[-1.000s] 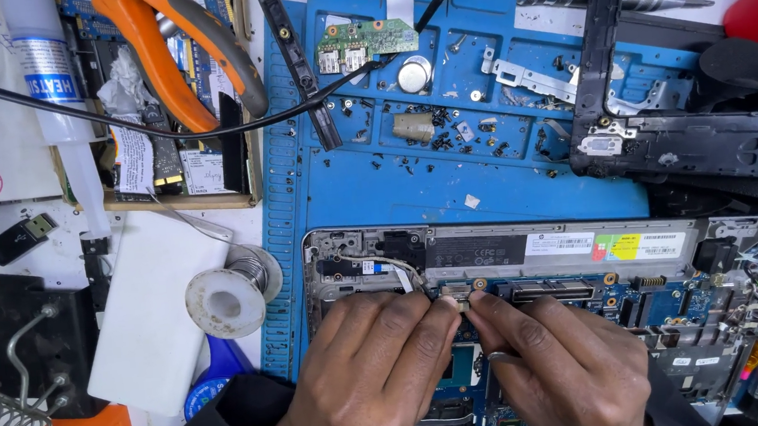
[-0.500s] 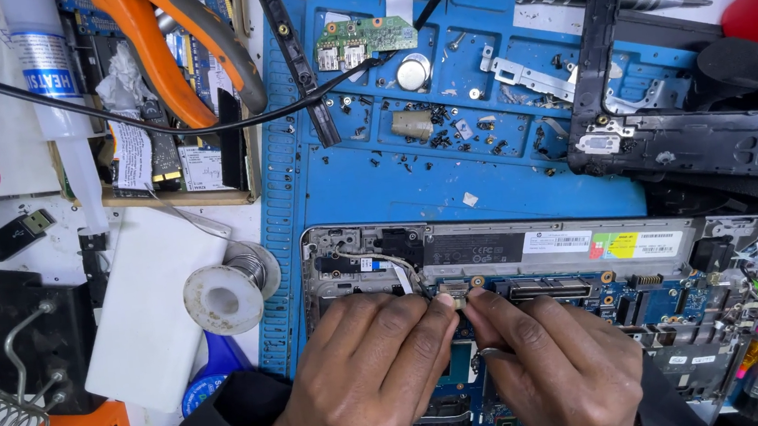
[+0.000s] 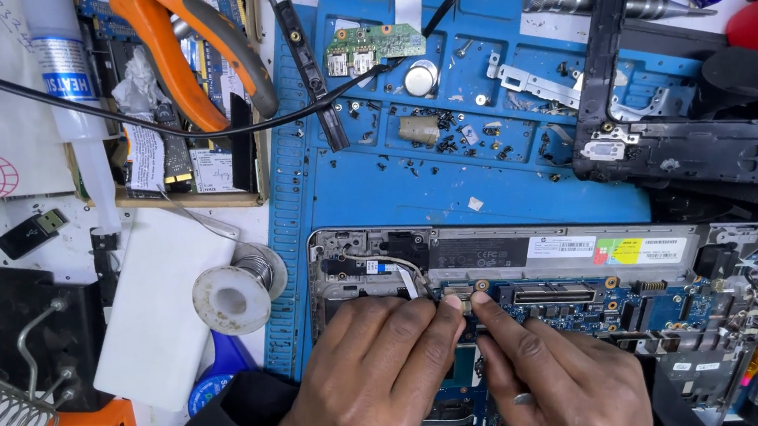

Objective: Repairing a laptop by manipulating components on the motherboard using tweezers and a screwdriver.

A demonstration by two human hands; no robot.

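Where both sets of fingertips meet, a small connector (image 3: 453, 300) sits on the blue circuit board (image 3: 588, 306), its long axis running left to right. Left hand (image 3: 371, 378) and right hand (image 3: 563, 380) lie flat, palms down, fingers pinched together on it. Beyond them lies a blue mat (image 3: 449, 179) on the worktop.

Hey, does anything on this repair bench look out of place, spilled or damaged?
Small dark screws lie scattered loose across the blue mat rather than gathered in one spot. A black cable drapes across the tool tray. Both hands, left hand and right hand, pinch at a connector on the opened laptop board.
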